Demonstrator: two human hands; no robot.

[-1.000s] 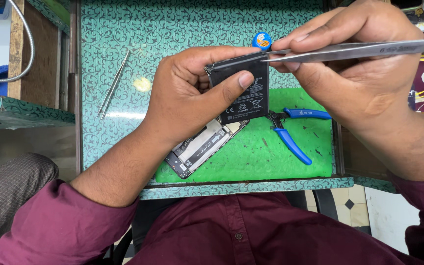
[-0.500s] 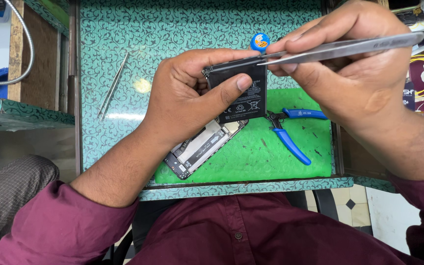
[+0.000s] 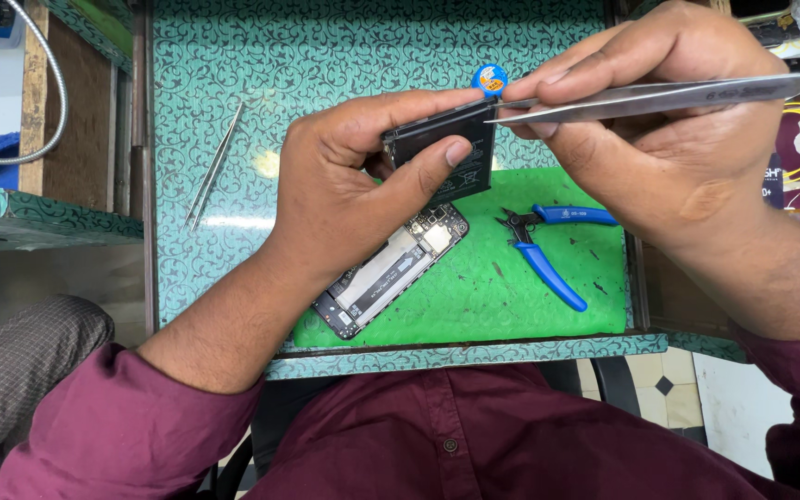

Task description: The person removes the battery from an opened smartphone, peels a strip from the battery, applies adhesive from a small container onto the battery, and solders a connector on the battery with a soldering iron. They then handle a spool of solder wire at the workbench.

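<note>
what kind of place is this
Most likely a phone repair bench: an opened phone lies on a green mat beside blue cutters, and the hands work tweezers on a black battery.

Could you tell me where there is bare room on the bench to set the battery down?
Bare: patterned top beyond the spare tweezers, and green mat between opened phone and blue cutters. Crowded beneath both hands.

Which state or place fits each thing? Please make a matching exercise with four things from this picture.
Things:
1. black battery
2. long tweezers
3. blue-handled cutters
4. opened phone

Places or states:
A. lying on the green mat, right of the phone
B. pinched in the right hand
C. held in the left hand
D. lying on the green mat, partly under the left hand

Pairs: 1-C, 2-B, 3-A, 4-D
</note>
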